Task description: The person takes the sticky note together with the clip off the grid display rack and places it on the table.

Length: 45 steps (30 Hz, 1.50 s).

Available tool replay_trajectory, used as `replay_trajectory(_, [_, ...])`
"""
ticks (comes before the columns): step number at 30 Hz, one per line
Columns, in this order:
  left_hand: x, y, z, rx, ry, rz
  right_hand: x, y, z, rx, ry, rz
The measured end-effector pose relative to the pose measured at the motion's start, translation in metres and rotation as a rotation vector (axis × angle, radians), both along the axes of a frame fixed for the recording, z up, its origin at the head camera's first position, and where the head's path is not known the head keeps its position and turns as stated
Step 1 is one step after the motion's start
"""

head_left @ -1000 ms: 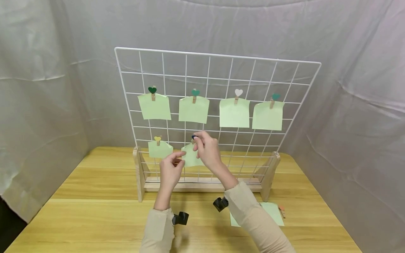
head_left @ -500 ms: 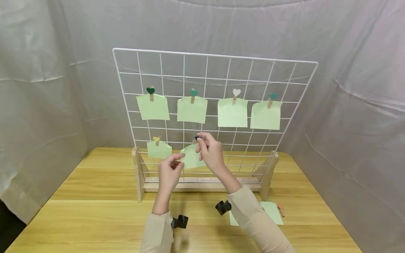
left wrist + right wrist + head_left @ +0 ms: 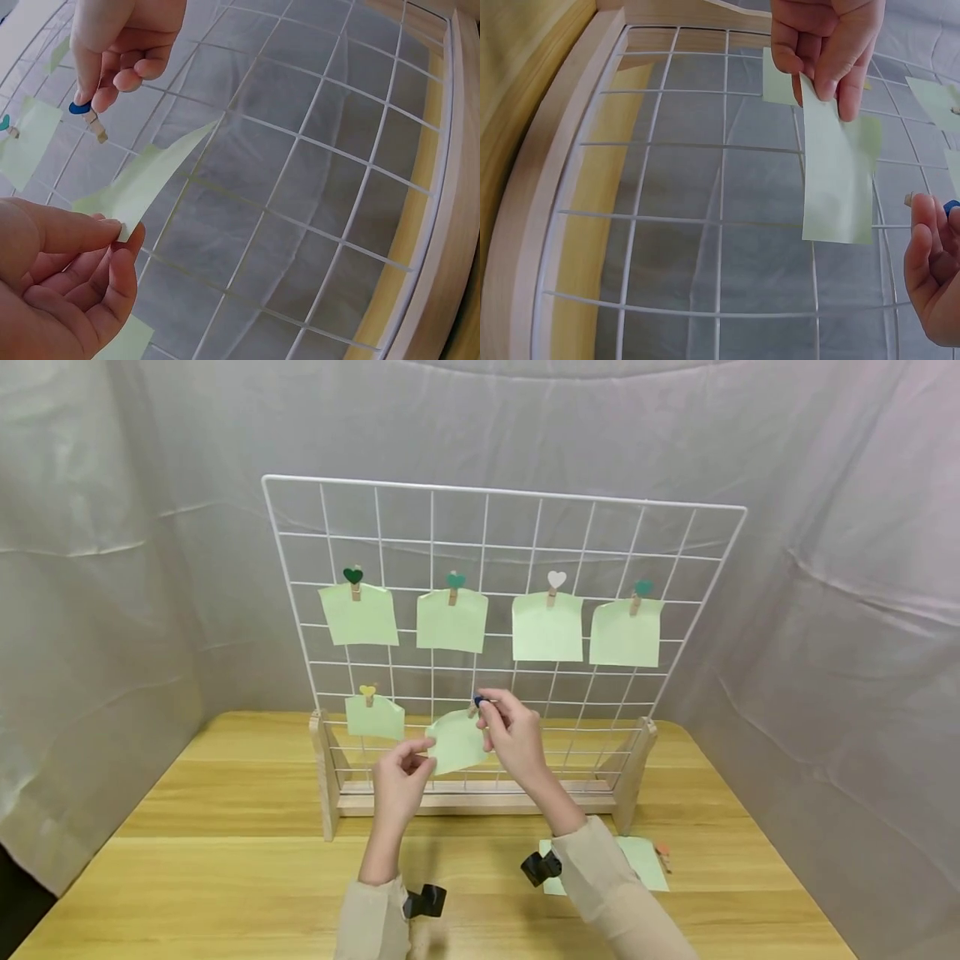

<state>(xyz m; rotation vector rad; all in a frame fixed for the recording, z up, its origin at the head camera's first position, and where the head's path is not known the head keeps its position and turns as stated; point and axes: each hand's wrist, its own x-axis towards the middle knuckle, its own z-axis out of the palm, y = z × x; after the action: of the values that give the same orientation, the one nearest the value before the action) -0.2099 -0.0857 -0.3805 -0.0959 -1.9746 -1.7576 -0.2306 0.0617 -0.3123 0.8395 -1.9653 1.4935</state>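
My left hand (image 3: 399, 781) pinches a pale green paper note (image 3: 457, 742) by its left edge, between thumb and forefinger. The sheet stands out in front of the white wire grid (image 3: 300, 135), slightly bent. Up and to the right, my right hand (image 3: 517, 733) pinches a small wooden clothespin (image 3: 94, 126) with a dark blue heart. Both wrist views show a gap between this clothespin and the paper. Another green note (image 3: 375, 717), under a yellow-heart clothespin (image 3: 367, 693), hangs just left of the held one.
Several green notes (image 3: 547, 631) hang higher on the grid from heart clothespins. The grid stands in a wooden base (image 3: 472, 805) on the table (image 3: 225, 877). At the front right lie green paper (image 3: 643, 862) and an orange-heart clothespin (image 3: 663, 856), partly behind my right sleeve.
The clothespin in my right hand has moved right and down. The note has come lower with my left hand, and more of it shows. The view has shifted slightly.
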Motion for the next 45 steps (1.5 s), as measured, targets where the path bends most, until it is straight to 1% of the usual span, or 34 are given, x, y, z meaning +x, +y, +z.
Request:
replay_trajectory(8, [0.004, 0.0, -0.006, 0.015, -0.023, -0.013, 0.003, 0.006, -0.009, 0.015, 0.077, -0.067])
replay_trajectory(12, [0.007, 0.0, -0.009, 0.026, -0.026, -0.019, 0.005, 0.008, -0.013, 0.025, 0.078, -0.088])
replay_trajectory(16, [0.011, -0.001, -0.012, 0.01, -0.04, -0.033, 0.008, 0.011, -0.018, 0.03, 0.03, -0.091])
replay_trajectory(22, [0.017, -0.002, -0.02, -0.02, -0.09, -0.06, 0.01, 0.018, -0.031, 0.02, -0.047, -0.093])
replay_trajectory(29, [0.019, -0.001, -0.031, -0.053, -0.111, -0.101, 0.012, 0.027, -0.045, 0.008, -0.156, -0.095])
replay_trajectory(32, [0.019, 0.001, -0.035, -0.058, -0.124, -0.117, 0.013, 0.03, -0.05, 0.006, -0.188, -0.093])
replay_trajectory(38, [0.017, 0.004, -0.041, -0.08, -0.15, -0.127, 0.013, 0.037, -0.058, 0.006, -0.262, -0.091])
replay_trajectory(45, [0.013, 0.008, -0.051, -0.124, -0.169, -0.139, 0.012, 0.046, -0.068, -0.026, -0.392, -0.093])
